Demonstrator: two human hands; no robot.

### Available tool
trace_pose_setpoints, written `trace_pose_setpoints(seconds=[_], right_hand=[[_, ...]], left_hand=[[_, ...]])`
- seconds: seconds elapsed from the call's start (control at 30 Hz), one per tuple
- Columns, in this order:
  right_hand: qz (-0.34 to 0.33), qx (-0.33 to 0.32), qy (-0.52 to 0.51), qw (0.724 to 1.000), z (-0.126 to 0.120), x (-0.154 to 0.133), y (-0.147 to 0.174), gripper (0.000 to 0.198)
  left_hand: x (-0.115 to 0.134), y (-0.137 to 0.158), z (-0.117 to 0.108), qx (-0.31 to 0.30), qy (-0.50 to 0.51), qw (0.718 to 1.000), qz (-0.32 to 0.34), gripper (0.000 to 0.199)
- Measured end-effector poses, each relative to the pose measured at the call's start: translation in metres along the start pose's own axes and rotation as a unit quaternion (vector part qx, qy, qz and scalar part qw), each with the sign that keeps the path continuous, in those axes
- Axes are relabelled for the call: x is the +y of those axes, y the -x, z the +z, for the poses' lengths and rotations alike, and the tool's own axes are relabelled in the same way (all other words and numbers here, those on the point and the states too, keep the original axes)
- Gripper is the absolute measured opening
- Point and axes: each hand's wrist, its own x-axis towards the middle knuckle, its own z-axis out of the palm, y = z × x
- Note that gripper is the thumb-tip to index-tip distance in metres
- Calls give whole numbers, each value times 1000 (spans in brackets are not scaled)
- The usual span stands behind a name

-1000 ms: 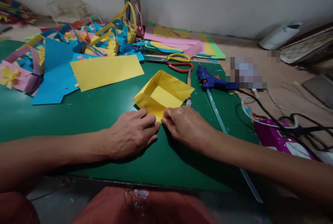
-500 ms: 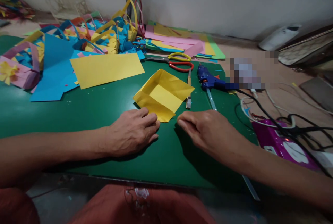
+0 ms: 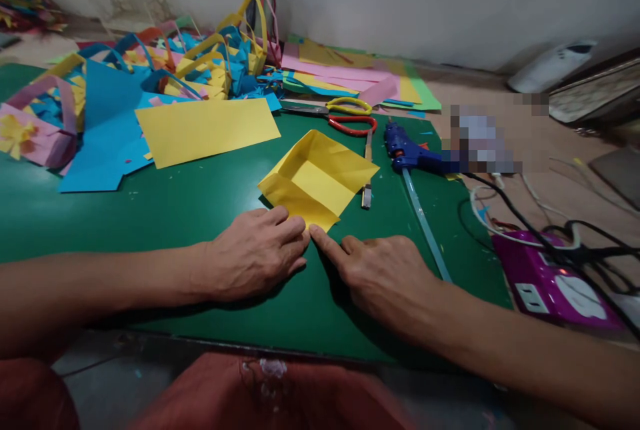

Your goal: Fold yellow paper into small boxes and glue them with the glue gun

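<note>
at the far left of the green counter (image 3: 150,230), a pink paper basket (image 3: 55,147) with a yellow flower (image 3: 17,133) on the front. next to this, a large blue sheet (image 3: 107,143), in front of a heap of paper baskets (image 3: 215,77) in yellow, blue, pink and orange, handles looped upward. across the right part of the blue sheet, a flat yellow sheet (image 3: 210,131), reaching out over bare green.

toward the middle, left hand (image 3: 255,253): lies low on the counter, fingers bent, tips against the near left edge of the folded yellow paper (image 3: 323,183). cannot tell whether pinches that edge or only presses. right beside those fingertips, the folded yellow paper itself: rests on the counter, sides raised around a flat base.

behind and apart from this, scissors (image 3: 327,111) with one yellow and one red handle, blades toward the left; farther back, a stack of coloured sheets (image 3: 340,73). partly behind the folded paper's right corner, a cutter (image 3: 367,193).

then right hand (image 3: 387,270): released, index finger stretched to the folded paper's near edge, just beside the left fingertips, other fingers curled in.

farther right, a blue glue gun (image 3: 407,153) on its side, with a long glue stick (image 3: 427,230) running toward the right forearm (image 3: 500,337). at the right, past the counter, a purple power box (image 3: 550,277) among cables.
</note>
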Motion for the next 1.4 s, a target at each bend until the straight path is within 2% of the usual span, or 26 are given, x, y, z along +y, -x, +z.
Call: trace_pose_setpoints(seconds=[0.13, 0.23, 0.47, 0.67, 0.9, 1.23, 1.33, 1.4], right_hand=[[11, -2, 0, 1000, 6, 3, 3, 54], [-5, 7, 1, 1000, 10, 6, 3, 53], [-17, 6, 3, 1000, 4, 7, -5, 62], [-35, 30, 7, 999, 3, 6, 0, 56], [-24, 68, -5, 997, 7, 5, 2, 45], [-54, 80, 38, 995, 11, 8, 9, 51], [-28, 89, -23, 995, 8, 14, 12, 43], [15, 98, -134, 986, 4, 20, 10, 28]], left_hand=[[-1, 0, -1, 1, 3, 1000, 3, 23], [-1, 0, 1, 12, 0, 1000, 2, 22], [-1, 0, 3, 30, 2, 1000, 1, 22], [0, 2, 4, 31, 7, 999, -3, 23], [0, 2, 4, 42, 8, 999, 7, 25], [-2, 1, 2, -14, -30, 999, 10, 27], [-2, 1, 1, -21, -27, 999, 10, 28], [-2, 1, 1, -18, -25, 1000, 7, 28]])
